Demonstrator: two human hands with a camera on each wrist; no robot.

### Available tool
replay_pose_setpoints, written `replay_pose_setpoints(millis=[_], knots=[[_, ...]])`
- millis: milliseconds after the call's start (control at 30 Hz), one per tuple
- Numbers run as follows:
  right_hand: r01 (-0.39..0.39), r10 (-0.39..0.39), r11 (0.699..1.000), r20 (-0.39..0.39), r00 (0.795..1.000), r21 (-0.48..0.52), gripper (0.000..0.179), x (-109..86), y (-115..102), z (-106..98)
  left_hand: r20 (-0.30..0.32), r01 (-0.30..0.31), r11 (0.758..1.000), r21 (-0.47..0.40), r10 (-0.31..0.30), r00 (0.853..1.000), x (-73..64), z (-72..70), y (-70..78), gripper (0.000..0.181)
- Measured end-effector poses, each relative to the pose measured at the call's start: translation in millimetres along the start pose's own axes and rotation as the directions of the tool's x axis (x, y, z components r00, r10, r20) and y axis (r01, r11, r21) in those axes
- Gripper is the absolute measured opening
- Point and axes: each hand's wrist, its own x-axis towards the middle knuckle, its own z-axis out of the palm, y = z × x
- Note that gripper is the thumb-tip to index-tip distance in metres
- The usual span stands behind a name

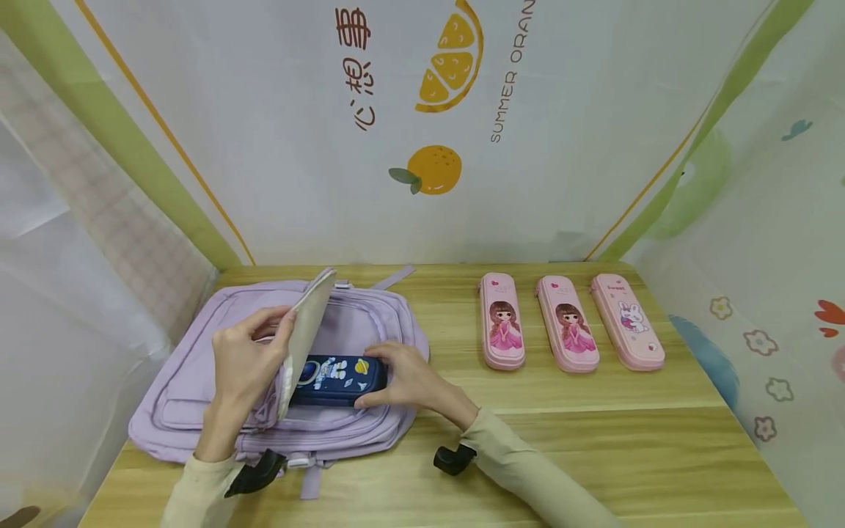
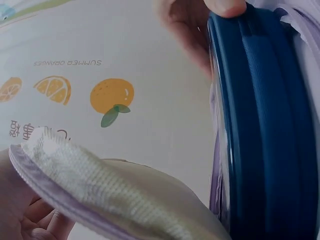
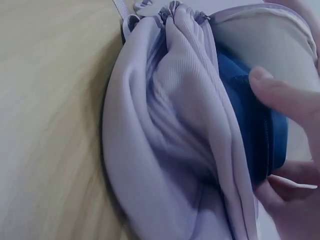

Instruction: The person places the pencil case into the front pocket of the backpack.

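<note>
The left hand [image 1: 244,359] pinches the edge of the lifted pocket flap [image 1: 310,323] on the front of the lilac backpack [image 1: 188,367]. The right hand [image 1: 411,378] grips one end of the dark-blue astronaut case [image 1: 339,375], which sits at the backpack's pocket, its other end hidden behind the flap. Good handling likely means holding the flap high, lining the case up with the backpack's opening, and letting no fabric catch its corners.

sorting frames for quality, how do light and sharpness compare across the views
Head: bright, fairly even light, dark-blue oblong case showing its print clearly; left wrist: dimmer, greyish, white fabric backdrop dulled; right wrist: dim and soft, shadow on pale wooden table beside lilac fabric backpack.
</note>
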Motion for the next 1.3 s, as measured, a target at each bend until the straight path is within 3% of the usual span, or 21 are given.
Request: replay_pose_setpoints(millis=[200,400,600,800,1167,1300], knots=[[-0.074,0.076,0.996,0.032,0.997,-0.05,0.077,6.5,-9.6,10.1,0.004,0.023,1.0,-0.011,-0.023,1.0,-0.5,-2.1,-0.7,0.01],[-0.145,0.145,0.988,-0.009,0.989,-0.048,0.076,11.1,-15.3,14.3,0.012,0.027,0.999,-0.021,-0.027,1.0,0.1,-2.7,-1.1,0.011],[-0.17,0.169,0.982,0.016,0.985,0.077,0.06,16.1,-17.2,15.7,0.025,0.056,0.998,-0.024,-0.055,0.998,0.4,-2.5,-1.2,0.011],[-0.19,0.18,0.956,0.066,0.982,0.222,0.049,16.5,-21.5,21.7,0.034,0.069,0.997,-0.032,-0.068,0.997,-0.4,-1.6,-2.0,0.011],[-0.162,0.152,0.962,0.062,0.987,0.22,0.042,14.8,-22.9,28.9,0.037,0.074,0.997,-0.038,-0.073,0.997,-1.4,-2.2,-1.6,0.012],[-0.102,0.096,0.973,0.041,0.995,0.208,0.039,12.0,-19.1,22.5,0.041,0.087,0.995,-0.04,-0.085,0.996,-1.8,-3.3,-1.1,0.012]])
